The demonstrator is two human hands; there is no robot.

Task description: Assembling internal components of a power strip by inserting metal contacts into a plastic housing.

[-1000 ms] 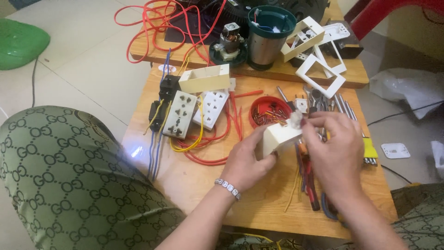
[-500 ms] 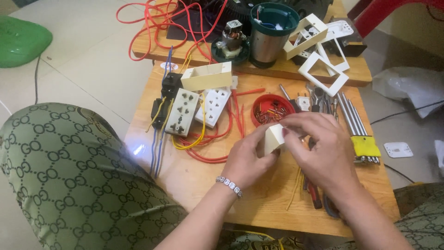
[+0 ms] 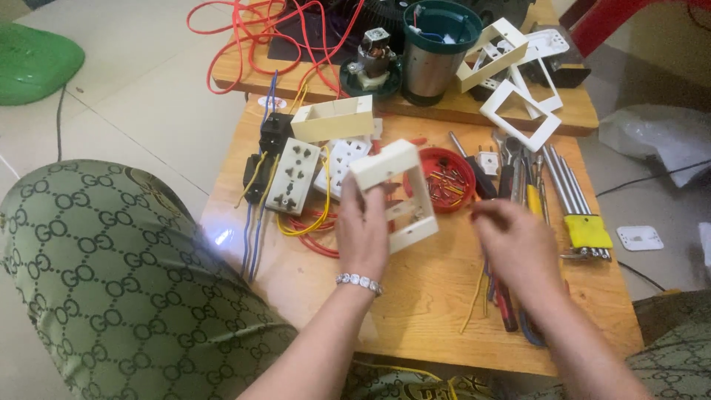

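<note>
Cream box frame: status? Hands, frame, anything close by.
Left hand grips cream box frame, lifted off the wooden table. Right hand empty, apart from it. Red screw dish just behind.

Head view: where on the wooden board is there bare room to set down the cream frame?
Bare wood lies along the near edge of the board, between the left hand holding the cream frame and the right hand. The near-left corner below the socket plates is also bare. The far side and right are crowded with tools.
</note>
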